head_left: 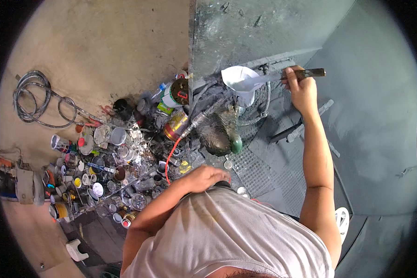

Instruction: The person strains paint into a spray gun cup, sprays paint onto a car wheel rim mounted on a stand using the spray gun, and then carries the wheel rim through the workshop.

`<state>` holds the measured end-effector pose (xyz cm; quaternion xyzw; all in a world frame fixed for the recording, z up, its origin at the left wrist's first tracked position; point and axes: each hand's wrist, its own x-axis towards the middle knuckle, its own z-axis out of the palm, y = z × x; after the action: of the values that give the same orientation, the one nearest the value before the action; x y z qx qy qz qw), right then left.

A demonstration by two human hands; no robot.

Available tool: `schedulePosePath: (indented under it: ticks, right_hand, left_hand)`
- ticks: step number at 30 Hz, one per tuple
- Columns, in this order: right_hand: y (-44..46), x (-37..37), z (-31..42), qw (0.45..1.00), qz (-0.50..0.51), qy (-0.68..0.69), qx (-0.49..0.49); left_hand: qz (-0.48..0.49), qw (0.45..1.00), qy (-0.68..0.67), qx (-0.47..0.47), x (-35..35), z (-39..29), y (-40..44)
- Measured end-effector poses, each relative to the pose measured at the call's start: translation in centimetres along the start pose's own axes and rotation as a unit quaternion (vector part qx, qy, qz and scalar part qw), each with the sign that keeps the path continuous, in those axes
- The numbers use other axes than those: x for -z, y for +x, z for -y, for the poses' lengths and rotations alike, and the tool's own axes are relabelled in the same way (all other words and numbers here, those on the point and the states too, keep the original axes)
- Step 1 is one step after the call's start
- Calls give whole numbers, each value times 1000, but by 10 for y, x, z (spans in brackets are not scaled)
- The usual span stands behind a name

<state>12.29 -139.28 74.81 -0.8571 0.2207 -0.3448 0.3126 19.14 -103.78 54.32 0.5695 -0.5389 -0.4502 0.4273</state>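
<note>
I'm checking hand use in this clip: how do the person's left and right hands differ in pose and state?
The right hand is closed on a dark-handled tool; the left hand shows no held object.
The right is stretched far out toward the white cone; the left lies close to the shirt, its elbow bent.
Both are bare.

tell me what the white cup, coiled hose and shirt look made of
White cup: likely matte paper or thin plastic, given its angular rim. Coiled hose: probably rubber, dark with a slight sheen, lying in round loops. Shirt: dull cloth, draping in soft folds.
</note>
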Motion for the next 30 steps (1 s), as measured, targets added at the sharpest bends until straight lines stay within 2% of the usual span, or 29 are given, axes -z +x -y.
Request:
schedulePosePath:
  ticks: [1, 2, 4, 5, 8, 11, 13, 15, 17, 19, 21, 23, 27, 30]
  right_hand:
    - [-1, -2, -4, 999, 24, -30, 3]
    - [-5, -6, -1, 999, 36, -27, 4]
    - [-9, -10, 6, 999, 40, 0, -11]
    - [-8, -11, 4, 999, 29, 22, -17]
    - [-1, -3, 2, 993, -38, 107, -16]
    - [4, 7, 4, 997, -29, 75, -2]
    - [4, 3, -1, 999, -14, 38, 11]
    - [3, -1, -2, 1000, 2, 1, 24]
    - [-2, -7, 1, 999, 43, -13, -5]
    - [-1, -11, -3, 1000, 28, 12, -6]
    - [1, -5, 0, 994, -27, 110, -6]
    - [1, 1, 12, 994, -44, 104, -2]
    - [3, 3, 4, 999, -19, 17, 28]
    - [-3, -2, 7, 998, 42, -51, -3]
  left_hand:
    - [52, 998, -24, 30, -6, 7, -10]
    - [55, 998, -23, 31, -11, 19, -18]
    - [124, 975, -179, 42, -15, 39, -36]
    - [127, 975, -177, 43, -12, 41, -44]
    - [122, 965, -233, -2, -9, 41, -71]
    - [68, 960, -266, 50, -12, 34, -98]
    - [-2, 927, -345, 149, -18, 30, -112]
    - [-19, 919, -357, 166, -20, 24, -115]
    - [-35, 910, -369, 184, -22, 23, -116]
    - [-51, 907, -380, 174, -25, 26, -116]
    - [-55, 909, -376, 168, -26, 30, -118]
    - [-58, 912, -373, 163, -25, 27, -118]
    - [-63, 926, -336, 159, -22, 16, -118]
    - [-60, 929, -331, 154, -23, 22, -119]
